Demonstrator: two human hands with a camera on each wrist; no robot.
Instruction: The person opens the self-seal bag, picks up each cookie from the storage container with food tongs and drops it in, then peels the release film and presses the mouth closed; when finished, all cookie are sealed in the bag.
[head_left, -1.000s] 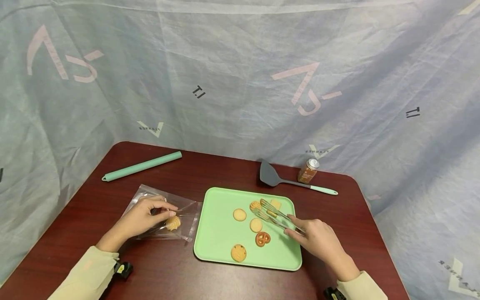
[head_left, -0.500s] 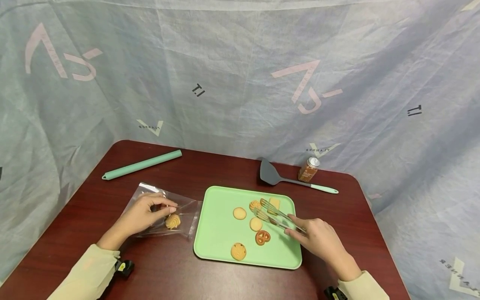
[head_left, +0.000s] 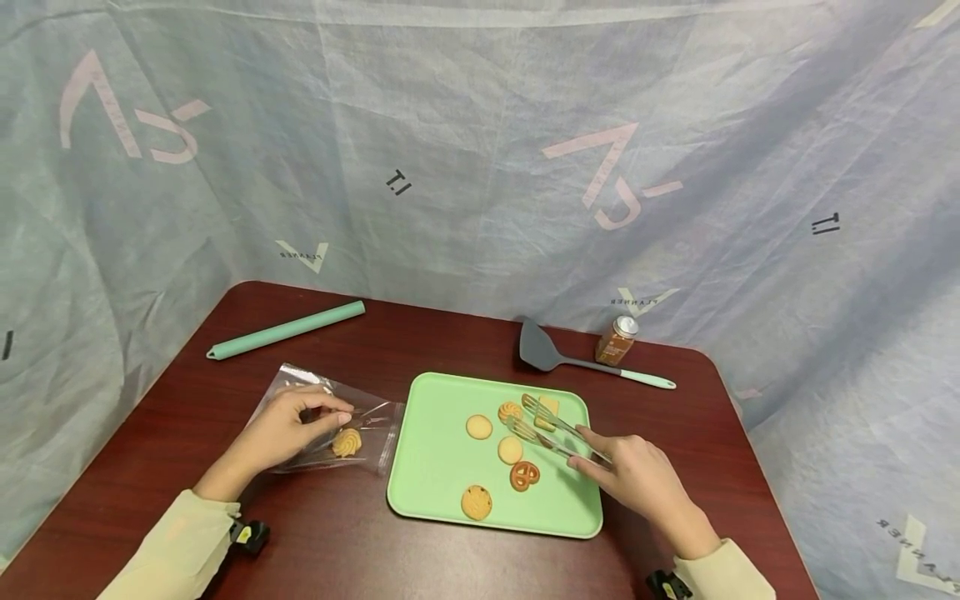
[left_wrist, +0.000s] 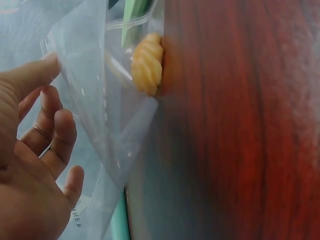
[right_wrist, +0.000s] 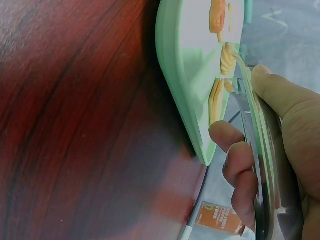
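Observation:
My left hand (head_left: 288,429) pinches the upper film of a clear plastic bag (left_wrist: 90,90) between thumb and finger. A swirl cookie (head_left: 347,442) lies inside the bag, near its side facing the tray. My right hand (head_left: 637,475) holds metal tongs (head_left: 552,442), their two arms spread apart. The tong tips hover low over the green tray (head_left: 427,492), close to another swirl cookie (head_left: 510,410) and a rectangular cookie (head_left: 548,407). Whether they touch either one is hard to tell. Two plain round cookies, a pretzel-shaped cookie (head_left: 524,476) and a speckled round cookie (head_left: 476,502) also lie on the tray.
A green rolling pin (head_left: 285,331) lies at the back left of the dark red table (head_left: 360,550). Behind the tray are a grey spatula (head_left: 542,348) with a pale green handle and a spice jar (head_left: 617,342). A grey cloth hangs behind the table.

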